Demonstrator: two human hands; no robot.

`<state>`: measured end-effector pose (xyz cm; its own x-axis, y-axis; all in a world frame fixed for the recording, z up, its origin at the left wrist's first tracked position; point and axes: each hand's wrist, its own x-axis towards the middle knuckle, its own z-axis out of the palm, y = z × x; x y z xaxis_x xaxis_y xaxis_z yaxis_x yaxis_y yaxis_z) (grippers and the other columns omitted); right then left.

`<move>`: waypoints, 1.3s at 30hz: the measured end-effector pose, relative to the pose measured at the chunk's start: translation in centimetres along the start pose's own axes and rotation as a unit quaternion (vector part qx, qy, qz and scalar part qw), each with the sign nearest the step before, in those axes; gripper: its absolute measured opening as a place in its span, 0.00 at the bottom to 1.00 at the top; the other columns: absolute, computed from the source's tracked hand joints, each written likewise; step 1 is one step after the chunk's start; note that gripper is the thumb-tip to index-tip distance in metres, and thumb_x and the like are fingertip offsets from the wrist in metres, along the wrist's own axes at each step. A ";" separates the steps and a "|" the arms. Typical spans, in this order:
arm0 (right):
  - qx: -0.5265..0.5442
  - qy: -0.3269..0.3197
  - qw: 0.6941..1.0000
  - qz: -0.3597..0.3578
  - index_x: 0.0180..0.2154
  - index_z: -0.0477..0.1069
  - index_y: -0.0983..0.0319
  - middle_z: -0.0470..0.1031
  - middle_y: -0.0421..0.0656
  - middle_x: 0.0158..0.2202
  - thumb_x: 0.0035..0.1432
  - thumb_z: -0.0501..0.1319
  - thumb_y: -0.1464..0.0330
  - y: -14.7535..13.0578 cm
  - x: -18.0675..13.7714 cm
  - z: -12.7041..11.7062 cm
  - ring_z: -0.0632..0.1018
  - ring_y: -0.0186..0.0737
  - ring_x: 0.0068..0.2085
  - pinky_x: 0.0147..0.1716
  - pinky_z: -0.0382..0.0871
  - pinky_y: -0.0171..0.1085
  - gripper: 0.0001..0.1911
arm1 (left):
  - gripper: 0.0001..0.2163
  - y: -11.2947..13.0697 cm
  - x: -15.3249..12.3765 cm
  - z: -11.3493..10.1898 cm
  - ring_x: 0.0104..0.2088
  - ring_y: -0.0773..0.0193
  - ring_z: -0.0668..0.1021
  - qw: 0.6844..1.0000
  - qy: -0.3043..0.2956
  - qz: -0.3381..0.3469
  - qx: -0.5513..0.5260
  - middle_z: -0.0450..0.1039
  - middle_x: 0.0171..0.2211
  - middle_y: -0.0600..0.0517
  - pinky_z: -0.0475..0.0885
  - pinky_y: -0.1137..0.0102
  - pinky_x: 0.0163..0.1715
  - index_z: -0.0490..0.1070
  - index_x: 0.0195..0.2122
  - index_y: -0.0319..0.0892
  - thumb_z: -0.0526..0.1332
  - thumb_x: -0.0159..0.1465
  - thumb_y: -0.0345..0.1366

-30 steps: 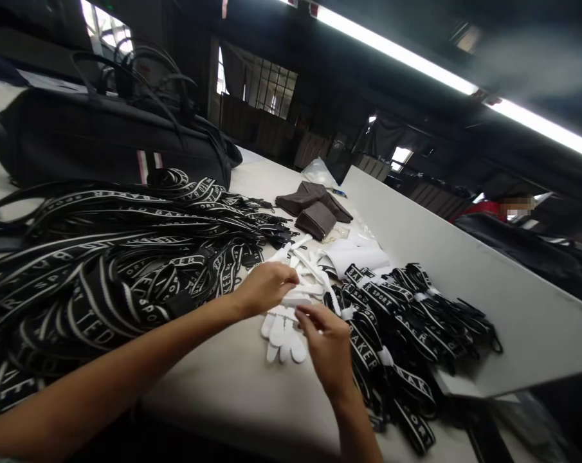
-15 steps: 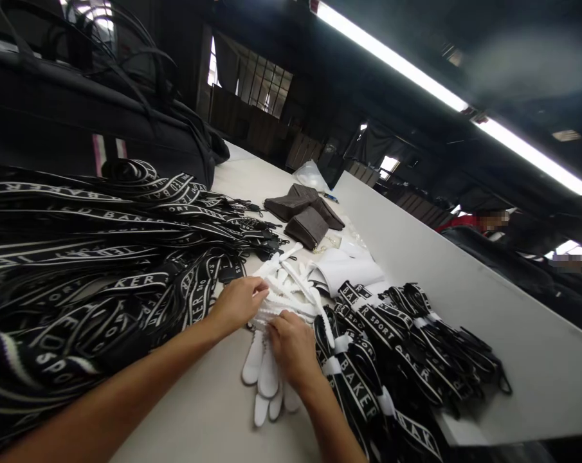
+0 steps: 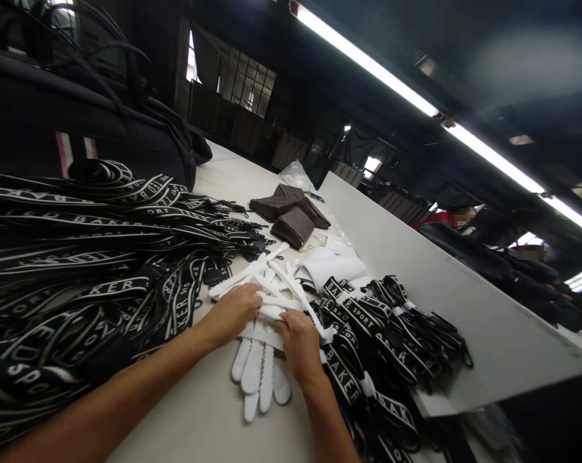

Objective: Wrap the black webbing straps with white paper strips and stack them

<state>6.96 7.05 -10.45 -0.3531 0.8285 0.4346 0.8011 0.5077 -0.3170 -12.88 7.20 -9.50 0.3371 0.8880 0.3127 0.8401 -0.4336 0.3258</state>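
Lying just left of the bundled black straps (image 3: 341, 373), the white strips (image 3: 251, 373) look light, thin and bendy (smooth faces may slip), best pinched by their wavy edges; left hand (image 3: 233, 310) and right hand (image 3: 300, 341) are over them, fingers (image 3: 285, 317) curled, grip unclear.

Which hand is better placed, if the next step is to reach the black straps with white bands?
Probably the right hand. It is beside the banded straps; the left hand is farther off, toward the larger strap pile, and would likely cross it. Both are at the white strips, though.
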 end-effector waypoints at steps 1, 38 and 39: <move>-0.005 0.030 1.000 -0.008 0.36 0.76 0.60 0.78 0.42 0.34 0.60 0.62 0.74 0.1 0.2 -0.1 0.77 0.42 0.40 0.43 0.67 0.37 0.06 | 0.08 0.1 0.1 -0.1 0.52 0.53 0.74 1.000 0.021 0.012 0.002 0.73 0.51 0.41 0.67 0.61 0.53 0.74 0.36 0.39 0.56 0.64 0.26; 0.098 0.014 0.990 0.101 0.30 0.73 0.62 0.76 0.45 0.32 0.58 0.54 0.73 -1.1 7.8 5.3 0.75 0.42 0.36 0.38 0.65 0.37 0.09 | 0.06 -1.7 1.8 -1.5 0.18 0.68 0.68 0.739 0.284 -0.339 -0.508 0.66 0.20 0.58 0.62 0.75 0.18 0.65 0.33 0.42 0.58 0.56 0.37; 0.125 0.034 0.987 0.100 0.32 0.73 0.62 0.76 0.44 0.31 0.61 0.52 0.72 -1.1 7.7 4.8 0.75 0.41 0.35 0.38 0.66 0.37 0.11 | 0.08 -1.4 1.7 -1.4 0.18 0.68 0.67 0.761 0.251 -0.318 -0.507 0.65 0.19 0.58 0.61 0.74 0.18 0.66 0.31 0.42 0.59 0.57 0.40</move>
<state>1.04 13.96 -10.78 -0.1611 0.9045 0.3948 0.7047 0.3855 -0.5957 -14.08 9.08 -8.19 -0.4185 0.9079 0.0230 -0.0791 -0.0617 0.9950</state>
